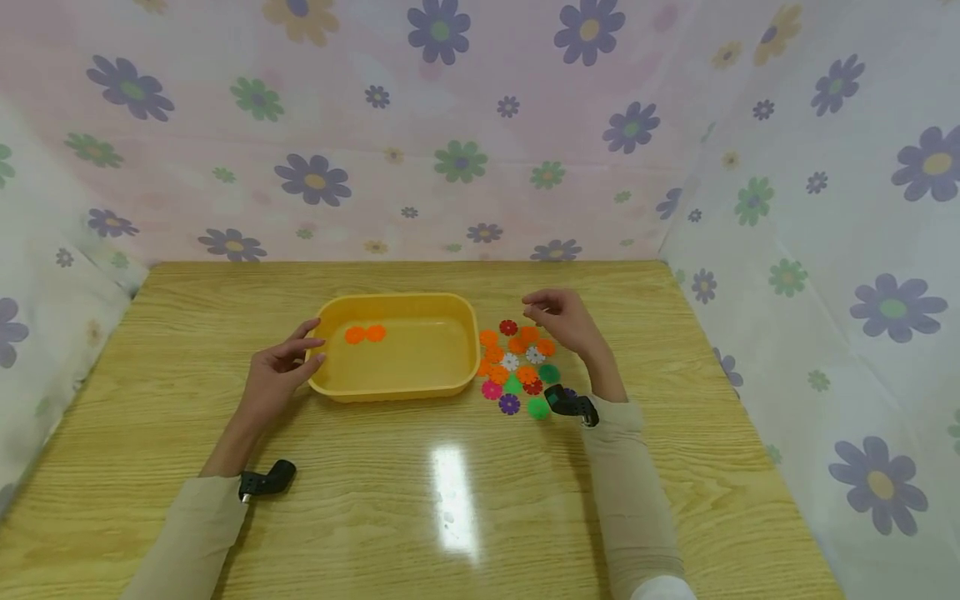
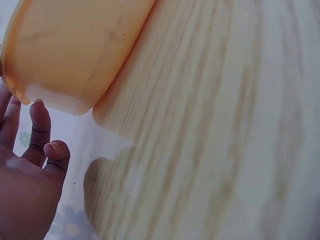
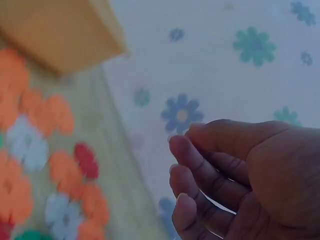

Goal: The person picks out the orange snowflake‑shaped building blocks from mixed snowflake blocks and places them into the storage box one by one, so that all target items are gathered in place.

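A yellow plastic tray (image 1: 408, 393) stands on the table, with two orange snowflake discs (image 1: 365, 334) side by side inside. My left hand (image 1: 277, 367) holds the tray by its left rim; in the left wrist view, the ring and little fingers (image 2: 40, 125) stay off the wall. My right hand (image 1: 564, 321) hovers beyond a group of snowflake discs (image 1: 510, 362) in orange, white, red, pink, green and purple, right of the tray. In the right wrist view, its fingers bend loosely, thumb and index tips close together, and nothing shows between them.
The wooden table (image 1: 360, 500) has a bright light reflection near its front middle. Flower-patterned cloth (image 1: 465, 125) hangs behind the table and along both sides. A black wrist camera (image 1: 572, 406) overhangs the nearest discs at the right.
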A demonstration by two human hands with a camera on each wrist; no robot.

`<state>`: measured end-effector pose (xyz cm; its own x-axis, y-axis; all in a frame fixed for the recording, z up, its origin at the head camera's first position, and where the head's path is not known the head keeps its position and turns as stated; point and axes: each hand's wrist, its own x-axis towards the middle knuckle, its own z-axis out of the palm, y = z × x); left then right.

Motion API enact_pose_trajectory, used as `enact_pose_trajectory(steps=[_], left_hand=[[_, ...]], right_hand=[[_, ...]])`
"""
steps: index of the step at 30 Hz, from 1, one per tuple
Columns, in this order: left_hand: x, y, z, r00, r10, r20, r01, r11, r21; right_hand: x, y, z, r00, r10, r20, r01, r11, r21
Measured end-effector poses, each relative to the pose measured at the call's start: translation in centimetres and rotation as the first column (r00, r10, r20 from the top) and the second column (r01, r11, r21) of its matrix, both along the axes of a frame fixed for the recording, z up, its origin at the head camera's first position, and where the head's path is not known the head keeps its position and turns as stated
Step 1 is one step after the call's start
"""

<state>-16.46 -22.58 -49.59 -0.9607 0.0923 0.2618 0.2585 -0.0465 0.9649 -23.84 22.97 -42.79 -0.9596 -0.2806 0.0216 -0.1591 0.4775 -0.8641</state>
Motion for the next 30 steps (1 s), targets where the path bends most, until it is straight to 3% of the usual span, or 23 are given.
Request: enact_pose_trajectory(steps=[5, 10, 20, 30], left_hand=[[0.0, 0.1, 0.0, 1.000, 0.017, 0.010, -0.017, 1.000, 0.006], [0.0, 0.2, 0.1, 1.000, 0.029, 0.009, -0.029, 1.000, 0.009], [0.0, 0.1, 0.0, 1.000, 0.006, -0.013, -0.006, 1.000, 0.002], [0.0, 0.1, -0.1, 1.000, 0.008, -0.019, -0.008, 1.000, 0.004]], right_hand=[[0.3, 2.1, -2.4, 0.999, -0.021, 0.028, 0.017, 0.993, 0.117], [0.5, 3.5, -4.2, 0.996, -0.031, 0.084, 0.017, 0.986, 0.166], [1.2, 3.8, -4.2, 0.994, -0.036, 0.098, 0.022, 0.990, 0.139], [1.3, 3.8, -4.6, 0.993, -0.067, 0.096, 0.050, 0.983, 0.175]])
